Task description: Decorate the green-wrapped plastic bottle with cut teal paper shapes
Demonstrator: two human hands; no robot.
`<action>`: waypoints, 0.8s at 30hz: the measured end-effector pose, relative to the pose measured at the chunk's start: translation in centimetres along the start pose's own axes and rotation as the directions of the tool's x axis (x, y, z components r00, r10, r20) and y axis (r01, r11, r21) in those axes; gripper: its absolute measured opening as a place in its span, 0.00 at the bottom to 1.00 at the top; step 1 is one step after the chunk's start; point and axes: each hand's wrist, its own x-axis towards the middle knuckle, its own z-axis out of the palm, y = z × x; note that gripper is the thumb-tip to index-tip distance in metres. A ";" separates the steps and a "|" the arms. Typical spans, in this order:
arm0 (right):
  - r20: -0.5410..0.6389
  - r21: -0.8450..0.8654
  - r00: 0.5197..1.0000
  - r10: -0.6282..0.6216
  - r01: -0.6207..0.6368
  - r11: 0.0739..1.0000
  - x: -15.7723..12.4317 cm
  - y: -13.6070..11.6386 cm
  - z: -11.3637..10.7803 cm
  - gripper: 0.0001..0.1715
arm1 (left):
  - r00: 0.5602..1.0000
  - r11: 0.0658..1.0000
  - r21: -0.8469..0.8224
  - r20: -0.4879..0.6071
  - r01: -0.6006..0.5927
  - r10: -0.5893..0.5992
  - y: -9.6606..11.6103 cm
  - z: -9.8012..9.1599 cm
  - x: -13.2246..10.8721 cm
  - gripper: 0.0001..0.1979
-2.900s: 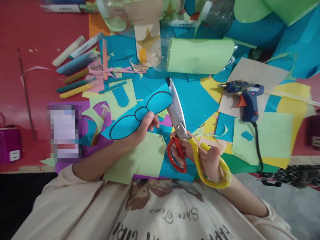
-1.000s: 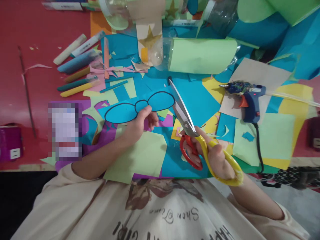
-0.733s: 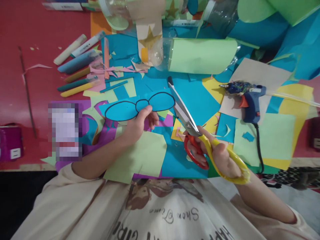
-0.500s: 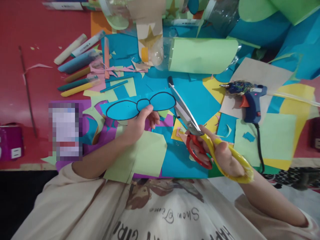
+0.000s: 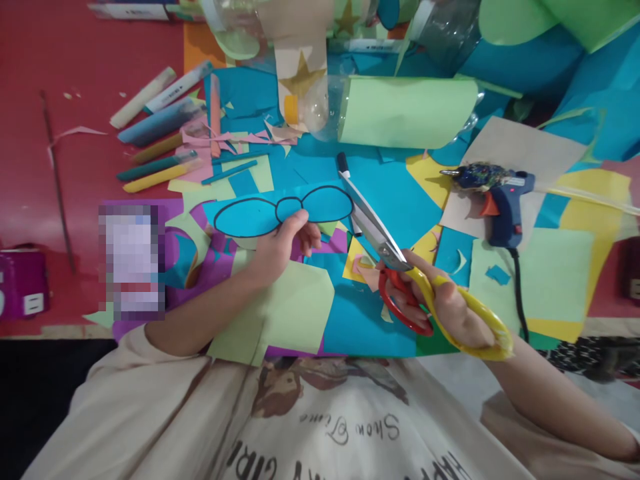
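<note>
Between the thumb and fingers of my left hand [image 5: 286, 248] is a piece of blue paper [image 5: 245, 217] with a bow shape drawn on it in black outline. My right hand [image 5: 445, 303] grips scissors [image 5: 377, 239] with one yellow and one red handle. Their blades look almost closed and point up and left, with the tips close to the right end of the paper bow. A marker [image 5: 343, 165] with a black cap lies partly behind the blades. Whether the blades touch the paper, I cannot tell.
A blue glue gun [image 5: 505, 200] rests on paper at right, its cord trailing toward me. Several markers [image 5: 157, 123] lie at upper left. A plastic bottle wrapped in green paper [image 5: 407, 112] lies at the back. Coloured sheets and scraps cover the red table [image 5: 30, 147].
The scissors in my right hand have shifted slightly right, and their blades look a little more closed. My left hand holds the blue paper in nearly the same place.
</note>
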 end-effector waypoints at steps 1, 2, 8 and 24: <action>0.001 0.010 1.000 -0.006 0.006 1.000 0.0 0.0 0.0 0.42 | 1.000 1.000 -0.019 0.000 -0.006 0.006 0.0 0.0 0.0 0.20; 0.001 0.018 1.000 -0.007 0.007 1.000 0.0 0.0 -0.1 0.42 | 1.000 0.999 -0.036 -0.002 -0.010 0.010 0.1 0.1 0.0 0.20; -0.002 -0.014 0.999 0.035 -0.035 0.999 -0.5 -0.6 -0.4 0.39 | 0.998 0.998 -0.056 -0.062 -0.012 0.009 0.0 0.2 0.0 0.20; -0.008 -0.077 0.991 0.134 -0.134 0.988 -0.8 -2.7 0.1 0.47 | 0.995 0.998 0.024 -0.082 -0.055 0.056 0.0 0.2 0.0 0.19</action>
